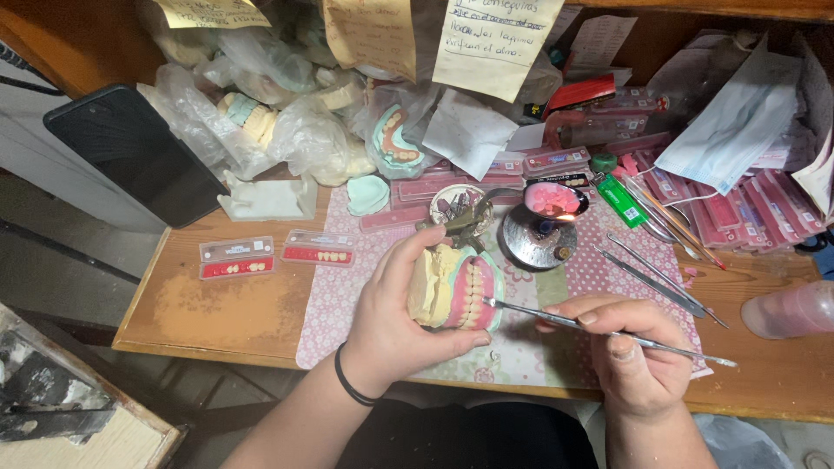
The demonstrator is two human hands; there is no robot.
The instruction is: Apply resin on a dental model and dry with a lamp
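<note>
Wooden counter (217, 304) carries a lit burner (543, 230) just beyond the work. Left hand (391, 321) grips the denture model (456, 287) at centre; right hand (630, 352) pinches a metal instrument (608, 333), whose tip could slip and dislodge teeth.
</note>
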